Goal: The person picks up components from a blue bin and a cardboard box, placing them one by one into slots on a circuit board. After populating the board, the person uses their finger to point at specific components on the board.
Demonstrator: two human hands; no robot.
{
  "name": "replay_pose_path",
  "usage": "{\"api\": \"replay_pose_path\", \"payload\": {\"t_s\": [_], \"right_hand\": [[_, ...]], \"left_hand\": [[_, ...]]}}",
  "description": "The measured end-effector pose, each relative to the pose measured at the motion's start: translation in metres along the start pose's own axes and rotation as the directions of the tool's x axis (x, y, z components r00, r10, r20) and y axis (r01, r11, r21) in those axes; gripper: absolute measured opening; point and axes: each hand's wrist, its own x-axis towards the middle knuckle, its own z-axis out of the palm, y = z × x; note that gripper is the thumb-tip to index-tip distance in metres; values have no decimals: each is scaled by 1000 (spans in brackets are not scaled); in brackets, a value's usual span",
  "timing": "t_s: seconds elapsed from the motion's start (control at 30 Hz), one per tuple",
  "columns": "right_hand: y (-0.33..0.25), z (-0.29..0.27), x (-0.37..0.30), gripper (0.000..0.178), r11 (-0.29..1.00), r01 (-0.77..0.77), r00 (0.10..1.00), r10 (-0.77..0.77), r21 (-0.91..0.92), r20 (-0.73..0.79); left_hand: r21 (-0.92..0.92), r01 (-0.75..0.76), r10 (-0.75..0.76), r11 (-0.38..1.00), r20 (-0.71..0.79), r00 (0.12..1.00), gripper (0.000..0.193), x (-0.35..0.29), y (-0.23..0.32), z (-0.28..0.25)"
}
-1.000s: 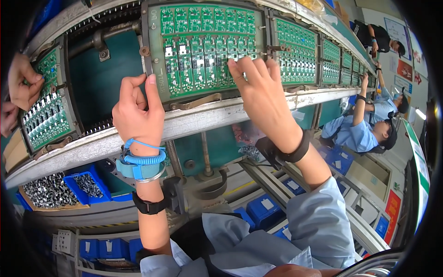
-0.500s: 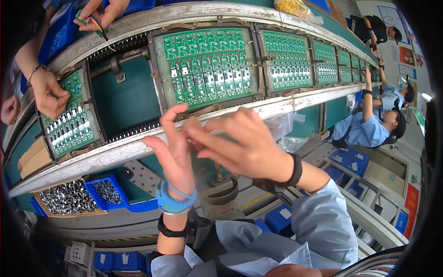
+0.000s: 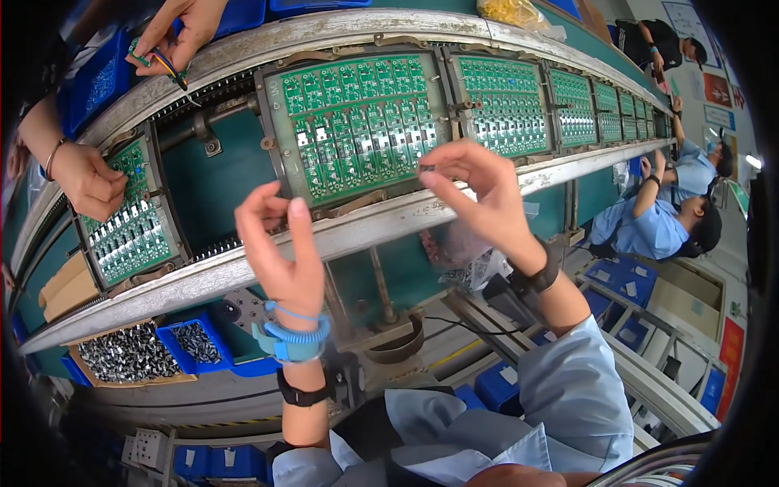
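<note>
My right hand (image 3: 484, 191) pinches a small dark electronic component (image 3: 427, 168) between thumb and fingertips. It hovers over the near right edge of a framed panel of green circuit boards (image 3: 357, 122). My left hand (image 3: 280, 247), with a blue coiled wrist strap (image 3: 294, 339), is over the near rail by that panel's lower left corner. Its thumb stands apart from the half-curled fingers. The palm is partly hidden, and I see nothing held there.
Pale metal rails (image 3: 389, 213) flank the line of framed panels. At left, another person's hand (image 3: 88, 180) touches a second panel (image 3: 130, 231); their other hand holds a small wired board (image 3: 154, 61). A cardboard box (image 3: 126, 357) and blue bin (image 3: 195, 342) hold small metal parts.
My hands have moved apart from each other. The right went right and up to the panel's edge with the component; the left shifted slightly left, its fingers more curled.
</note>
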Motion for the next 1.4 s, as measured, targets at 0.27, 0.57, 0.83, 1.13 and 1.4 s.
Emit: {"api": "replay_pose_path", "payload": {"t_s": [0.27, 0.57, 0.83, 1.13, 1.4], "right_hand": [[25, -13, 21, 15, 971, -181, 980, 191, 155, -51], [48, -26, 37, 16, 964, -247, 966, 253, 97, -55], [62, -25, 43, 19, 968, -248, 968, 249, 38, -39], [67, -16, 58, 11, 645, 229, 964, -254, -729, 78], [100, -8, 60, 12, 459, 307, 904, -414, -834, 105]], "left_hand": [[533, -171, 286, 829, -140, 948, 20, 26, -49, 14], [580, -163, 307, 798, -158, 939, 17, 34, -58, 23], [582, -162, 311, 797, -166, 936, 16, 34, -64, 25], [589, -175, 335, 789, -174, 926, 16, 33, -78, 25], [583, -187, 359, 791, -194, 913, 14, 32, -90, 27]]}}
